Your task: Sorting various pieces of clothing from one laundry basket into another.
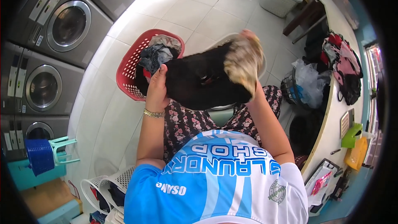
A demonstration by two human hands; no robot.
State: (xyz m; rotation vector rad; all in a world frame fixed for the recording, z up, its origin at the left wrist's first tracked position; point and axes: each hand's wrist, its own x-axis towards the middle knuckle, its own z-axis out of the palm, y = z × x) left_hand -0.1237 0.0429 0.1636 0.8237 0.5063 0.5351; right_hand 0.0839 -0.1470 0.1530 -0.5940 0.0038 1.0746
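Observation:
A black garment (199,76) is stretched between my hands above my lap, with a blurred cream-and-tan patterned part (241,64) at its right end. My left hand (157,86) grips its left edge, thumb on top and fingers behind the cloth. My right hand (249,35) is mostly covered by the patterned part; some blurred fingers show at its top edge, closed on the cloth. Left of the garment, a red perforated basket (124,72) holds jeans (155,57) and other clothes. A pale basket (224,39) stands partly hidden behind the garment.
Stacked grey machines with round doors (69,25) line the left. On the right, a long table (319,141) carries a clothes pile (347,64); a dark wire basket with plastic bags (309,85) stands beside it. White baskets (105,182) and a blue stool (39,155) are at lower left.

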